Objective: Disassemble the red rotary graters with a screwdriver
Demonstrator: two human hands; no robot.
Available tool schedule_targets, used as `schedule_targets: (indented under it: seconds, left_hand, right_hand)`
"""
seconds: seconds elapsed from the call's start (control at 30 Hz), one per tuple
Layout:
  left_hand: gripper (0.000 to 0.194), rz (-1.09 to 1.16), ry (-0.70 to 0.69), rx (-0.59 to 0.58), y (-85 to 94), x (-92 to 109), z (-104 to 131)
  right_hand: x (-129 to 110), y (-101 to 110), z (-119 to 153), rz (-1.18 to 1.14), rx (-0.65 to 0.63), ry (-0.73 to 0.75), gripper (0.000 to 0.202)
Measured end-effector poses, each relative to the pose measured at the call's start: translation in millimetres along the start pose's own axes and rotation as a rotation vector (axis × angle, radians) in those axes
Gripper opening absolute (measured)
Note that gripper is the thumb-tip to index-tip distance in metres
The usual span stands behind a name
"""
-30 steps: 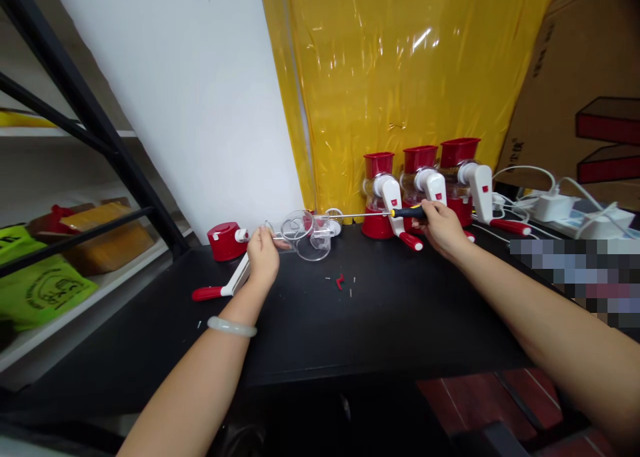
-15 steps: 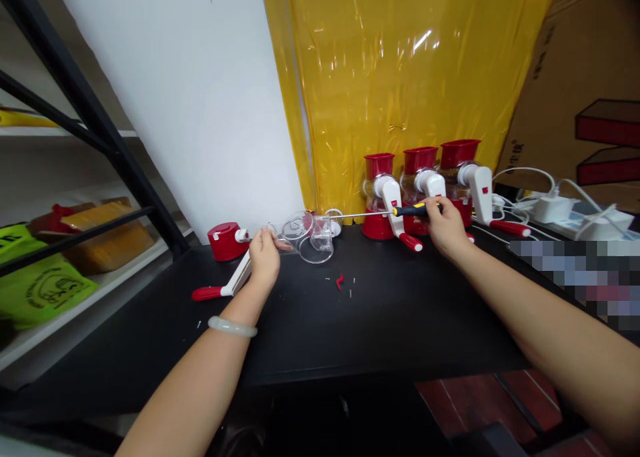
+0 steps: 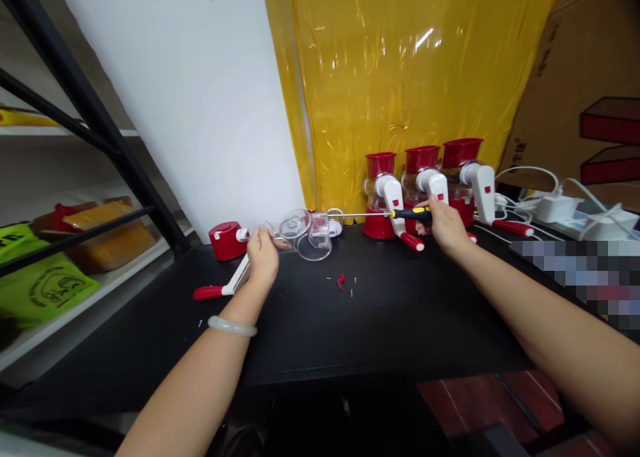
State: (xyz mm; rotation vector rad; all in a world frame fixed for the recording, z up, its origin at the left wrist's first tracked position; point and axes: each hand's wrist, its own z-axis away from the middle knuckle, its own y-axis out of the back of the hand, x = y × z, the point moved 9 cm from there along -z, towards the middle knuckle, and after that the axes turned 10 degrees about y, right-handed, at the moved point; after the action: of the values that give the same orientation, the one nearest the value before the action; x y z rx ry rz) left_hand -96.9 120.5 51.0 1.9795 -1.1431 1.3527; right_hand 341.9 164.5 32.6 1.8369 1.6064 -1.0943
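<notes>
Though the clear plastic housing (image 3: pixel 313 249) stays pinched in the left hand's (image 3: pixel 263 253) grip, the right hand (image 3: pixel 447 227) has shifted on the screwdriver (image 3: pixel 410 213), its grip wrapped over the handle's end; the shaft, now more level, points at the housing's right side, which suggests driving in progress, though I cannot tell whether the tip touches

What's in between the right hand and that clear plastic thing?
The screwdriver, in the head view: the right hand grips its handle, and its metal shaft points toward the clear plastic part in the left hand.
</notes>
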Motion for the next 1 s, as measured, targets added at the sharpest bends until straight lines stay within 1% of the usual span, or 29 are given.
schedule_targets:
  seconds: [0.07,0.13,0.23,0.33,0.53,0.67,0.83,1.0]
  left_hand:
    - [0.034,-0.001,0.008,-0.004,-0.4,-1,-1]
    - [0.032,-0.002,0.023,-0.021,-1.9,-3,-1]
    - [0.029,0.002,0.05,-0.051,-4.7,-8,-3]
    - [0.026,0.001,0.065,-0.074,-7.2,-12,-3]
    - [0.027,0.001,0.116,-0.084,-9.8,-19,-4]
    - [0.028,-0.004,0.137,-0.099,-12.0,-22,-4]
    - [0.025,-0.032,0.191,-0.096,-13.4,-27,-3]
    - [0.024,-0.035,0.232,-0.081,-12.5,-26,-2]
  right_hand:
    - [2,3,-2,0.08,-0.013,0.023,0.042]
    - [5,3,-3,0.097,-0.03,0.038,0.042]
    - [12,1,-5,0.04,-0.032,0.019,0.039]
    - [19,-2,-4,-0.03,-0.025,-0.034,0.036]
    - [28,-4,-1,-0.117,-0.015,-0.127,0.032]
    - [32,-3,-1,-0.107,-0.027,-0.141,0.033]
    - [34,-3,-1,-0.091,-0.032,-0.158,0.033]
    - [31,-3,-3,-0.061,-0.048,-0.134,0.034]
